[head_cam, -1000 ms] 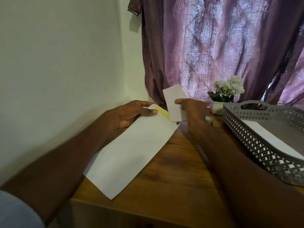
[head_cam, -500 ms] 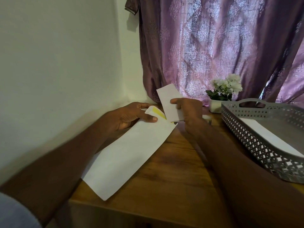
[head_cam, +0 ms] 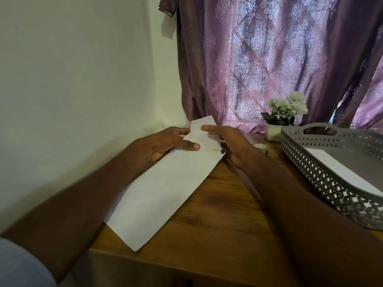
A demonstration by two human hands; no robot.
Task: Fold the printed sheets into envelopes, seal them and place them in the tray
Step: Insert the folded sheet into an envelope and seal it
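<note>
A long white envelope [head_cam: 165, 189] lies slanted on the wooden table [head_cam: 223, 214], its near corner past the front edge. My left hand [head_cam: 165, 145] grips its far end, thumb on top. My right hand [head_cam: 230, 141] holds a folded white sheet [head_cam: 204, 131] whose lower end sits in the envelope's mouth; a yellow strip barely shows there. At the right stands a grey perforated tray [head_cam: 310, 162] with a white envelope [head_cam: 344, 172] lying inside.
A small white pot of white flowers [head_cam: 284, 114] stands behind the tray by the purple curtain [head_cam: 269, 59]. A small roll of tape [head_cam: 261, 147] lies near my right wrist. A plain wall runs along the left.
My right hand has brought the folded sheet down and left into the envelope's open end. The yellow strip inside the flap is now mostly covered. My left hand keeps its grip.
</note>
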